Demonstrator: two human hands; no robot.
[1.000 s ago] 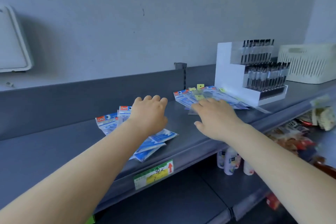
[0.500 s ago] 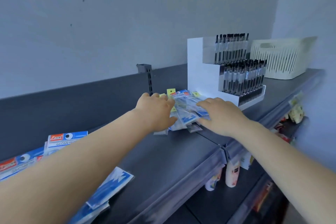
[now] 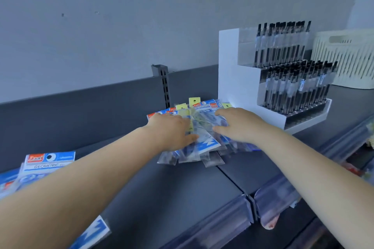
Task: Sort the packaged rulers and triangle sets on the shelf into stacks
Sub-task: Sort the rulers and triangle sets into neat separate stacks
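Shelf (image 3: 182, 188): dark grey, against a plain grey wall (image 3: 121, 26). Left hand (image 3: 172, 129) and right hand (image 3: 240, 125) lie flat, fingers spread, on a loose pile of packets (image 3: 204, 143) beside the white pen display (image 3: 228, 79). Second packet heap (image 3: 48, 161) far left; cream basket (image 3: 348, 56) far right.

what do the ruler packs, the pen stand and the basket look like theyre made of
Ruler packs: clear glossy plastic sleeves, see-through at the lower ends, with printed card headers.
Pen stand: matte white panels, probably plastic or board; clear acrylic-looking fronts.
Basket: cream moulded plastic, judging by its slotted wall.
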